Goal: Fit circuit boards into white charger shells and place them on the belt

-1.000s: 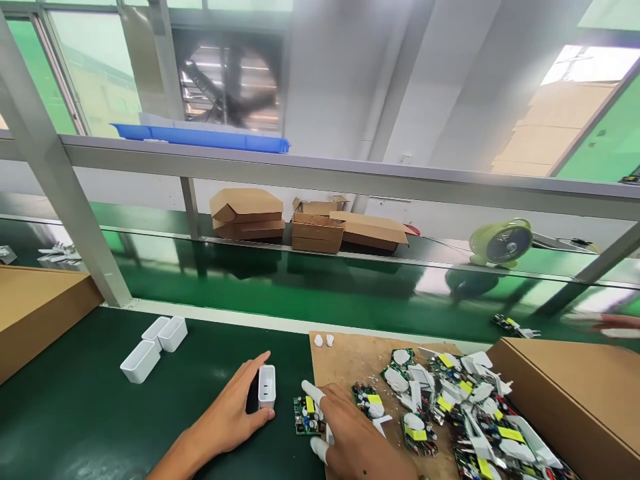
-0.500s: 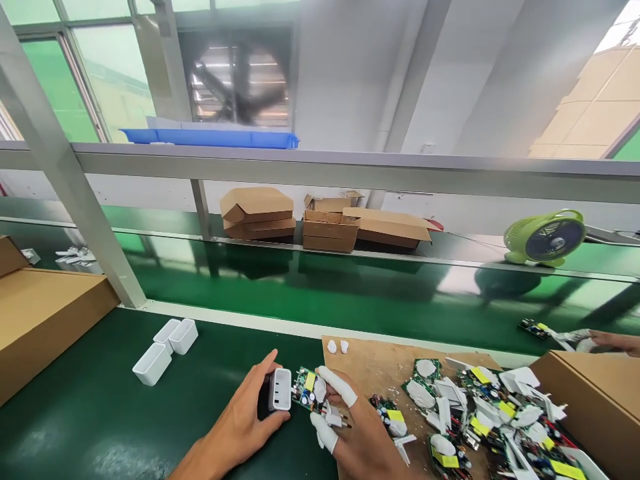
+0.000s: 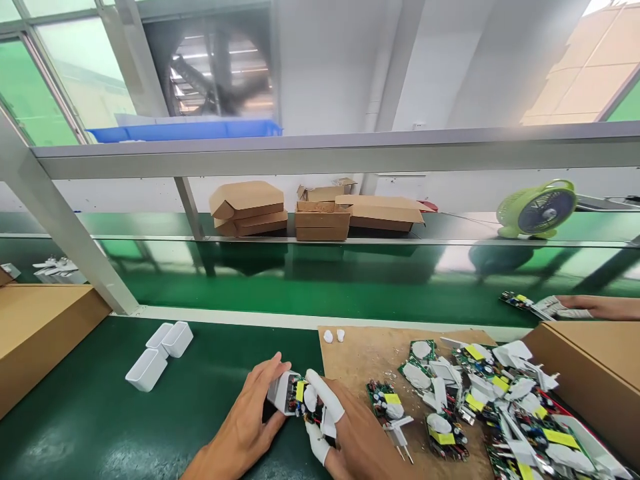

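Observation:
My left hand (image 3: 250, 413) is closed around a white plastic charger housing (image 3: 281, 392), its dark side partly hidden by my fingers. Between the covered fingertips of my right hand (image 3: 345, 420) is a circuit board (image 3: 305, 397) with a yellow patch, a white blob and small parts. The board's left end meets the open side of the housing; how far inside it sits I cannot tell. White cots cover the thumb and a finger of my right hand. Right of it, a similar board (image 3: 385, 400) with a white two-pin plug part lies on the brown sheet (image 3: 357, 363).
Three white housings (image 3: 146, 371) stand on the green table at left. A heap of boards (image 3: 520, 407) lies at right beside a cardboard box (image 3: 595, 380). Another box (image 3: 45, 333) is at far left. A co-worker's gloved hand (image 3: 565, 307) holds a board beyond the ledge.
The circuit board in my right hand has moved left, up to the housing, which is now turned with its open side toward the board. The camera view has shifted slightly.

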Tool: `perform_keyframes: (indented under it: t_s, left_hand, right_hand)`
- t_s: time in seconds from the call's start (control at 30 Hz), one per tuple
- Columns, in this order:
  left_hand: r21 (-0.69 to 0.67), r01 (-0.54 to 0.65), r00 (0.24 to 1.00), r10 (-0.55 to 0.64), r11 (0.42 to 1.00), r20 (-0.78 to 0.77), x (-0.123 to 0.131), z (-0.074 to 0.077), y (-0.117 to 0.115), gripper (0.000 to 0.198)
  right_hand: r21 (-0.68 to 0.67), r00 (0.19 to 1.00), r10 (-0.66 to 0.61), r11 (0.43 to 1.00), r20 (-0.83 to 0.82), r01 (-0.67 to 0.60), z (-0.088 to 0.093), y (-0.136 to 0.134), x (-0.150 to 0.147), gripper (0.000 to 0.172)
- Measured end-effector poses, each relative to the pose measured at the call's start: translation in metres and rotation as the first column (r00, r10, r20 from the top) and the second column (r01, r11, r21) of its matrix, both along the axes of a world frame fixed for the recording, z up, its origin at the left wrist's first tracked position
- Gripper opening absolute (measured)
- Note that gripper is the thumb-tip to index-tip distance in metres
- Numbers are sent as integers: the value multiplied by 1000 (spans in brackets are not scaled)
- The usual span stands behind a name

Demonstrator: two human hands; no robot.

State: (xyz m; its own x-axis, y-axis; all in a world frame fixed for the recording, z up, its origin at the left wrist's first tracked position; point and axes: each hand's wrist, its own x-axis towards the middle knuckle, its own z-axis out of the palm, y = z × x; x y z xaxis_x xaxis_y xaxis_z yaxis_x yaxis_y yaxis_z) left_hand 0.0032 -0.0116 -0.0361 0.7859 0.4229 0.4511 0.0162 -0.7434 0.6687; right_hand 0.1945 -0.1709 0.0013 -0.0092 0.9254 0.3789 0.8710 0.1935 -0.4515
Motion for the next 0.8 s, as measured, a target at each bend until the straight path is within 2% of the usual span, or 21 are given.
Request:
perform_keyframes:
  t_s: [0.27,0.43,0.6,0.8]
  left_hand:
    - [19,6,1000,-6,1000,5,0,1,-1,81]
    - [14,-5,1000,5,1000,13,-1,-1,-1,80]
    - [-16,-16,1000,16,1000,-17,-1,-2,-1,81]
    - [-8,-4,1000,3,1000,-30,-2,3,-2,81]
  right_hand:
    - [13,999,-10,1000,31,10,-3,5,-6,111]
    - [64,998,-23,998,56,19,12,6,-8,104]
    - [59,997,-23,998,74,19,23,4,-10,99]
    - [12,999,-5,1000,41,5,15,5,-10,104]
